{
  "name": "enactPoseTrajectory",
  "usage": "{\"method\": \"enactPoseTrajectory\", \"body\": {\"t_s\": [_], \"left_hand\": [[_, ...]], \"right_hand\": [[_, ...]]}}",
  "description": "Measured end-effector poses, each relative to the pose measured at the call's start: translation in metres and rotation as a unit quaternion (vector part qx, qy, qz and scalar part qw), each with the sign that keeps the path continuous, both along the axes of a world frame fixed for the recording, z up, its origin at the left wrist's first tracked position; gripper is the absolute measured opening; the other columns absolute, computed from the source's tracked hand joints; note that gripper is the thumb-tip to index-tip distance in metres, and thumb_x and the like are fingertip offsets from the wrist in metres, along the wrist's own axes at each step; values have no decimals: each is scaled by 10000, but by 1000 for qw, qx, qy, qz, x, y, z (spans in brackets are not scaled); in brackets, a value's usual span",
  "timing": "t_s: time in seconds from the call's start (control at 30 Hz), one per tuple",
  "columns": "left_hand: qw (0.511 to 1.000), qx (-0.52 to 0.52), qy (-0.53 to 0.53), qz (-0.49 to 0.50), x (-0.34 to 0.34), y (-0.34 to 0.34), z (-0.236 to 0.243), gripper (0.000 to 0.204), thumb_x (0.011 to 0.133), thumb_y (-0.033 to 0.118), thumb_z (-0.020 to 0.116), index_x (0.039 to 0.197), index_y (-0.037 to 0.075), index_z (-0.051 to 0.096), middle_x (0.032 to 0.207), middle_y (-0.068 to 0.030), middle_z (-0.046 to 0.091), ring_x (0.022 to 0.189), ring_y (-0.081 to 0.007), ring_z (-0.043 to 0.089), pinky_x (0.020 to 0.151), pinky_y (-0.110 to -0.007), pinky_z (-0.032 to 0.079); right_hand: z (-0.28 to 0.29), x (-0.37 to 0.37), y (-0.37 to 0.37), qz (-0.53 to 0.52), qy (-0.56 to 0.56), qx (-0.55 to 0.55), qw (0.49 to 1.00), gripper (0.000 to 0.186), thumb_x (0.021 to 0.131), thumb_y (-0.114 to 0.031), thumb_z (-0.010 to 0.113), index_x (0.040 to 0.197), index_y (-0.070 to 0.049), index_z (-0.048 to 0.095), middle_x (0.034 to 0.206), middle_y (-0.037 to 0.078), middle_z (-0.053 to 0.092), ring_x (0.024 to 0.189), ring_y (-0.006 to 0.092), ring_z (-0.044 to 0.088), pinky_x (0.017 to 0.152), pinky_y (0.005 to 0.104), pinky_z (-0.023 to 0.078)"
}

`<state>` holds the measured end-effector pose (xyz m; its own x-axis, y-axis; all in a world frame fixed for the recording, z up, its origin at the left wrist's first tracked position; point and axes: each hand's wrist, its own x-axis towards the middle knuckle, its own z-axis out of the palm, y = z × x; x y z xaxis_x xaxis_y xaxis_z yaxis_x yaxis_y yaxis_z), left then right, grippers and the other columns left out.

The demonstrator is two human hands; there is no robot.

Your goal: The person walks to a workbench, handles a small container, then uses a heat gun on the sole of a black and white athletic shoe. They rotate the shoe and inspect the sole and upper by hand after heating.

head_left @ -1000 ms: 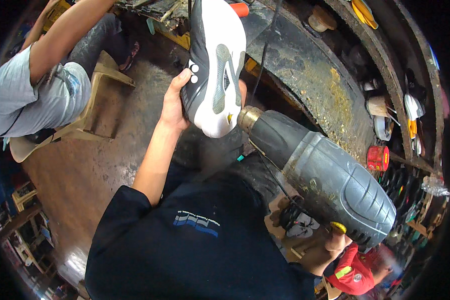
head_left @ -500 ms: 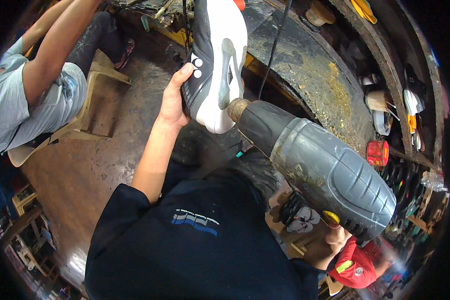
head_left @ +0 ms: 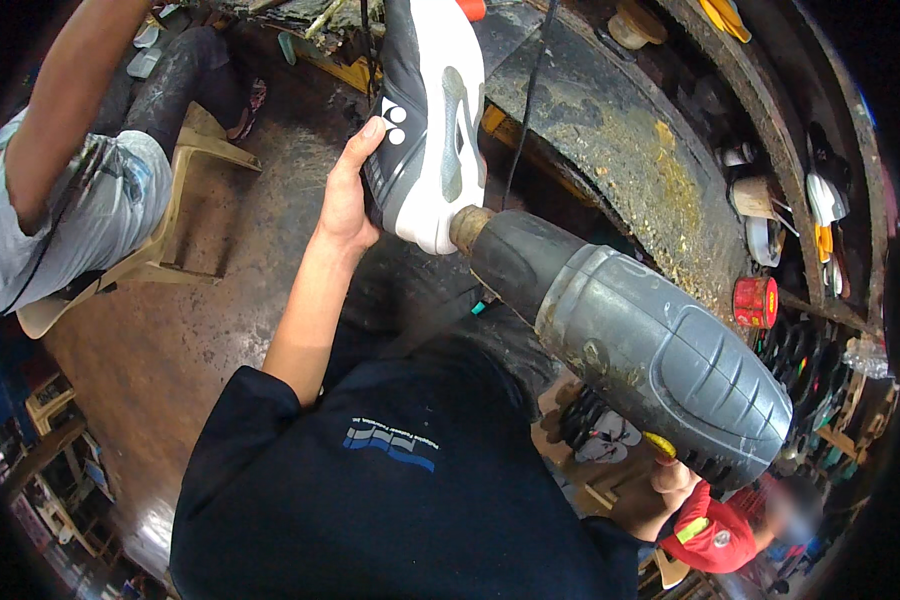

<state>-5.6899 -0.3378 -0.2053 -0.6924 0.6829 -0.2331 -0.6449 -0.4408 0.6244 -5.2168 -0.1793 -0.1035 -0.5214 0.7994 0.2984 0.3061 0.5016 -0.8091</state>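
My left hand (head_left: pixel 347 195) is closed round the heel half of a sports shoe (head_left: pixel 438 150), thumb on its black side. The shoe's white and grey sole faces the heat gun, and its heel points down toward me. My right hand (head_left: pixel 674 478) grips a large grey heat gun (head_left: pixel 660 345) from beneath; the gun's body hides the handle and most of my fingers. Its dirty metal nozzle (head_left: pixel 467 228) is right at the sole's heel edge; whether it touches I cannot tell. A red-orange piece (head_left: pixel 472 9) shows beside the shoe's upper end.
A worn workbench (head_left: pixel 620 130) curves beyond the shoe, with a black cable (head_left: pixel 532 90) hanging before it. A red can (head_left: pixel 755 302) stands by the shelves at right. One person sits on a beige chair (head_left: pixel 165 230) at left; another in a red shirt (head_left: pixel 715 535) is at lower right.
The shoe has shifted slightly up and left, and the heat gun's nozzle has come a little left and down with it. The arm of the person at left has moved.
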Motion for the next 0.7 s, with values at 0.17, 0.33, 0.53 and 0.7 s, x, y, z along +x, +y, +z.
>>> {"method": "enactPoseTrajectory", "body": {"t_s": [0.17,0.33,0.53,0.7], "left_hand": [[1000,-6,-1,11,2,1,0,527,1039,431,631,1370,22,617,1292,-123,712,1161,-225,702,1048,-379,544],[999,-18,-10,36,4,3,-3,572,1063,463,570,1411,9,592,1344,-135,698,1192,-243,698,1062,-395,538],[998,-19,-20,55,9,7,1,562,1066,472,558,1416,34,595,1345,-116,698,1207,-239,689,1070,-406,532],[997,-4,-35,73,15,11,5,554,1059,473,573,1404,40,596,1337,-107,697,1202,-231,686,1061,-400,537]], "right_hand": [[-8,-7,-4,6,2,-9,1000,687,1013,-446,665,1473,18,451,1236,166,636,1043,291,642,924,437,541],[-11,-8,-6,8,7,-16,1000,687,1011,-440,669,1475,17,451,1242,165,635,1051,292,642,930,439,541],[-12,-4,-8,8,7,-19,1000,687,1008,-432,674,1479,15,451,1250,165,634,1061,294,641,937,441,540],[-15,-5,-9,7,8,-22,1000,687,1006,-426,678,1481,14,450,1257,164,633,1070,296,640,943,443,539]]}}
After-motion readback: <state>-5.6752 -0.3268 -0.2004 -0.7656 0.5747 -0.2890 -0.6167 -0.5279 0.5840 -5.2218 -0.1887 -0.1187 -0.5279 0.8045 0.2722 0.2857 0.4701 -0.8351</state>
